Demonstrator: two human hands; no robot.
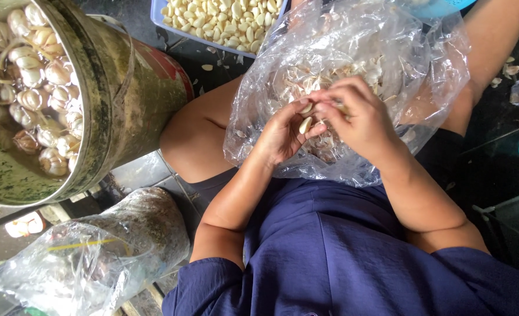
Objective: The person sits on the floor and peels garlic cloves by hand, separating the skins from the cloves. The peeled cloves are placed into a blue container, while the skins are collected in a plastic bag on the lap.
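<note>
Over plastic bag point(388, 52) on lap, we are pinching garlic clove point(305, 124) between left hand point(284, 136) fingertips, right hand point(361, 120) closing on it; light, firm, probably slippery, best gripped at ends.

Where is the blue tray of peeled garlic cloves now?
In the head view, the blue tray of peeled garlic cloves lies at the top edge, between the bucket on the left and the clear plastic bag.
</note>
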